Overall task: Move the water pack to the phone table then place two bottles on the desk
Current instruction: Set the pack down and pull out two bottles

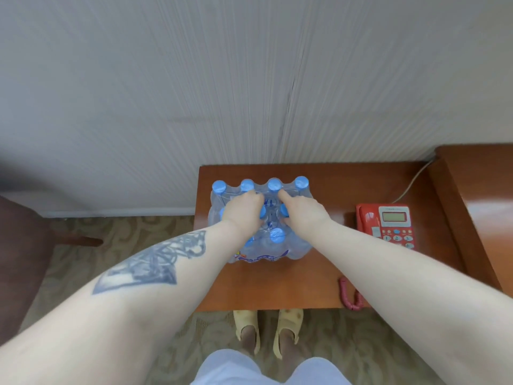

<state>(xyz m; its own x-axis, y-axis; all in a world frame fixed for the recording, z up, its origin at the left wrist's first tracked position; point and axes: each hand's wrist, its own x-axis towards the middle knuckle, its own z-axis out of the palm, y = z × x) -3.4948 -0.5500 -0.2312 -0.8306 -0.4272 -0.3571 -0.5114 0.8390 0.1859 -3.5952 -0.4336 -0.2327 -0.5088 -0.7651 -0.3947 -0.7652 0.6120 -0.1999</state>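
Observation:
A shrink-wrapped water pack (pixel 261 248) of clear bottles with blue caps stands on the low brown phone table (pixel 277 284), towards its left back. Both my hands rest on top of the pack among the caps. My left hand (pixel 243 211) presses into the plastic wrap with its fingers curled down. My right hand (pixel 302 212) lies beside it, fingers pointing at the back row of caps and digging into the wrap. Whether the film is torn I cannot tell. The caps under my hands are hidden.
A red telephone (pixel 388 225) sits on the table's right side, its coiled cord (pixel 350 294) hanging over the front edge. A higher brown desk (pixel 483 190) adjoins on the right. A dark chair (pixel 19 259) stands at left. The wall is right behind the table.

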